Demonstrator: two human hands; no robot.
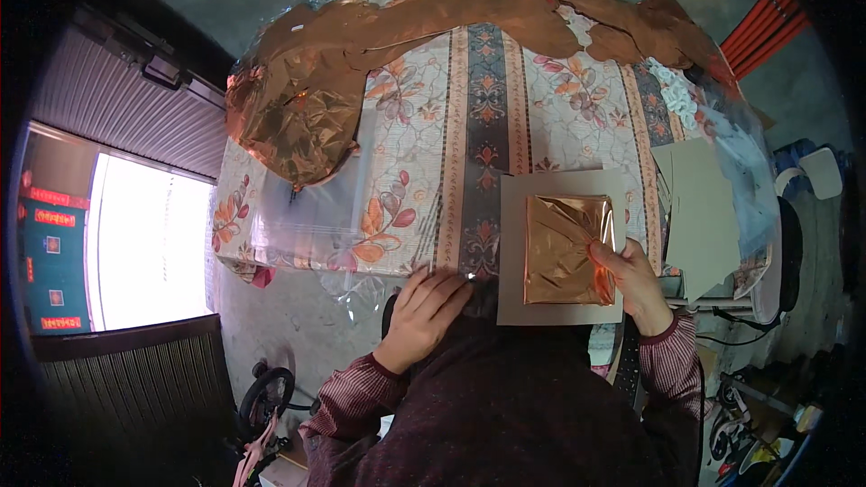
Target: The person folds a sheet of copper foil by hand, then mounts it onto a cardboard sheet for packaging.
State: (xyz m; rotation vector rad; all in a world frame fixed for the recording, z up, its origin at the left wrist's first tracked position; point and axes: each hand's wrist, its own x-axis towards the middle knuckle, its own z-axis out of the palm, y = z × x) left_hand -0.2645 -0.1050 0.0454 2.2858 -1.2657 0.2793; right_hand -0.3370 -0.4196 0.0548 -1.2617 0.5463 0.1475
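Observation:
My right hand grips a flat, square copper-coloured foil packet together with a grey cardboard sheet beneath it. Its thumb presses on the creased foil; the fingers behind the card are hidden. Card and foil hang over the near table edge, in front of my body. To the left, my left hand rests at that edge with its fingers loosely bent and slightly apart, and nothing shows in it. Clear plastic bags lie on the table beyond and left of the left hand.
Brown and copper foil sheets curve along the table's left and far sides. Grey cardboard sheets are stacked at the right, beside clear plastic and white scraps. A flowered cloth covers the table. Red poles stand beyond the far right corner.

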